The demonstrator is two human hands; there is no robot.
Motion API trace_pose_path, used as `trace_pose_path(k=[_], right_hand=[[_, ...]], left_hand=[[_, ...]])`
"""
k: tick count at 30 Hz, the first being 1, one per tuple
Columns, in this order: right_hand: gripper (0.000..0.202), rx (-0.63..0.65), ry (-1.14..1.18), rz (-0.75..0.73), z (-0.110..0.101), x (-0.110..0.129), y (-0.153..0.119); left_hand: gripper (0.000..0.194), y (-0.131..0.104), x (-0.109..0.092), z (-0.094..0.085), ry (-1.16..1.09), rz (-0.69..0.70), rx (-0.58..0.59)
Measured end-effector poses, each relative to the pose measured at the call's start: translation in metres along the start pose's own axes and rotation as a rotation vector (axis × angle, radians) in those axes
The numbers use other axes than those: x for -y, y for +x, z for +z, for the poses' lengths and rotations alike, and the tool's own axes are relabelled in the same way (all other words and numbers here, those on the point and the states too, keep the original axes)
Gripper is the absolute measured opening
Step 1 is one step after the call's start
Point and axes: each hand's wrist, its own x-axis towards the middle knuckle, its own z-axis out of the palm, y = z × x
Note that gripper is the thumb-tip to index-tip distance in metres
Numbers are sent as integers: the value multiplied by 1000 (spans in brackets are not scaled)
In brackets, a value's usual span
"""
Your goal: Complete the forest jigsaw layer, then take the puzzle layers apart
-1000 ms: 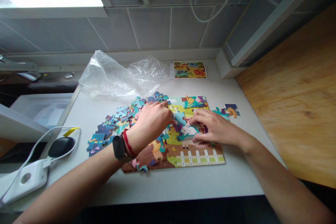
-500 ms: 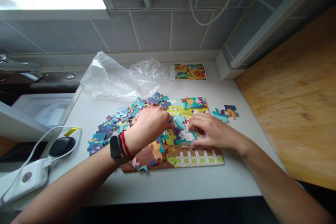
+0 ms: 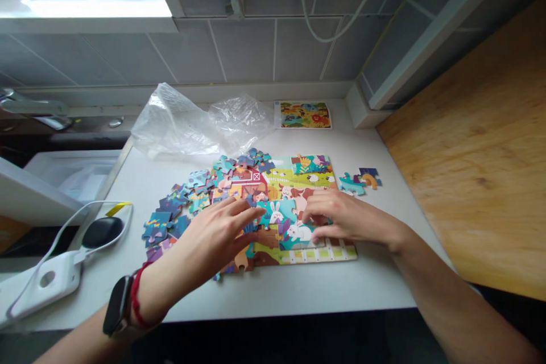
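Observation:
A farm-scene puzzle (image 3: pixel 275 179) lies on the white counter, with loose pieces on top of it. Joined teal pieces showing white rabbits (image 3: pixel 294 231) rest over its lower middle. My right hand (image 3: pixel 330 213) is at their right side, fingers curled down and thumb apart, touching the rabbit pieces. To their left, my left hand (image 3: pixel 232 227) hovers over the puzzle with its fingers apart and nothing visible between them. Loose blue and purple pieces (image 3: pixel 173 205) are heaped along the puzzle's left side. A few joined pieces (image 3: pixel 352 183) lie to the right of the puzzle.
A crumpled clear plastic bag (image 3: pixel 183 125) lies behind the pieces, beside a small animal picture card (image 3: pixel 305 115). A white power strip (image 3: pixel 42 284) with a cable and a black round object (image 3: pixel 102 235) sit at the left. A wooden panel (image 3: pixel 478 142) borders the right.
My left hand has moved left and down, uncovering the barn and cow, and its fingers have opened. The rabbit pieces have shifted toward the near edge of the puzzle. The view has moved slightly.

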Motion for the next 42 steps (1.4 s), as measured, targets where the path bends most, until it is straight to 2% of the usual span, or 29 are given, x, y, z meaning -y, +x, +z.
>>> trace_pose_path(k=[4,6,8,11,16,20,25,30,38,42], right_hand=[[26,43,13,-31,-1,-5,-3],[25,49,10,-35,-2,-6,-3],[23,55,-5,-32,-1,-3,-2],[22,84,-37,-30,2,7,0],[20,117,-24,-56,10,21,2],[22,91,-84,5,14,33,-4],[49,-12,-137,107,34,44,-25],[37,-180,-109,165,59,46,-37],[34,-308,-116,196,72,50,-34],[38,-351,-153,217,76,53,-36]], left_hand=[[86,-39,-6,33,-17,23,-134],[96,-50,-7,48,13,22,-171],[88,-58,-6,57,45,17,-188],[75,-66,-2,62,66,-7,-187],[72,-77,2,64,71,-39,-188],[70,-81,1,66,57,-85,-201],[67,-83,2,69,23,-87,-219],[65,-84,5,77,12,-48,-323],[59,-85,5,82,-17,-7,-439],[39,-91,1,76,-133,132,-597]])
